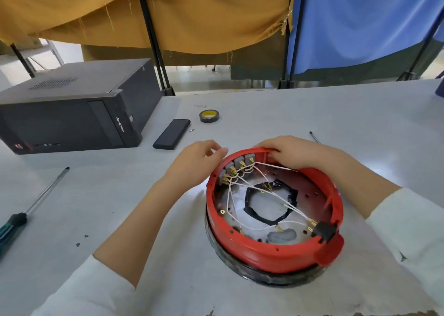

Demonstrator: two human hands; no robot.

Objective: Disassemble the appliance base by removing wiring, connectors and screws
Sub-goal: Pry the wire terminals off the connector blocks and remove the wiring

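A round red appliance base (269, 250) lies open side up on the table, on a black ring. White wires (276, 193) run inside it from a row of grey connectors with brass terminals (237, 165) on the far-left wall to a black socket (324, 230) at the near right. My right hand (293, 152) grips the far rim, fingers curled over its edge. My left hand (201, 158) is just outside the rim to the left of the connectors, fingers curled; whether it pinches anything is unclear.
A black computer tower (69, 109) lies at the left. A black slab-shaped device (171, 134), a tape roll (209, 116) and a small screw (191, 130) lie beyond the base. One screwdriver (28, 210) lies at the left; another tool tip (314, 136) shows behind my right hand.
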